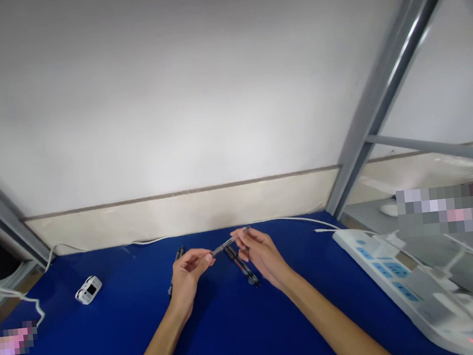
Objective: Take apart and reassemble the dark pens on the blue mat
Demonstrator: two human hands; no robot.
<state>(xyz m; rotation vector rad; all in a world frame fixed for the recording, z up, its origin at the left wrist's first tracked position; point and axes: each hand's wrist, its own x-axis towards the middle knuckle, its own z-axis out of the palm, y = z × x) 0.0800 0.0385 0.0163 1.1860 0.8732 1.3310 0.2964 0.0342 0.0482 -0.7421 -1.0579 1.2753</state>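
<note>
A slim, clear-and-dark pen (225, 246) is held between my two hands above the blue tabletop, tilted up toward the right. My left hand (189, 274) pinches its lower left end. Around its upper right end the fingers of my right hand (261, 252) are closed. On the table between my hands lie several dark pens (242, 265) close together, one with a reddish part. Beside my left hand lies another group of dark pens (179, 254), partly hidden behind that hand.
A small white device (89, 290) with a dark screen lies at left on the blue table (121, 333). A white power strip (379, 270) with plugs and cables runs along the right edge. A white cable (290, 218) trails along the back. Grey metal posts (383, 96) rise at both sides.
</note>
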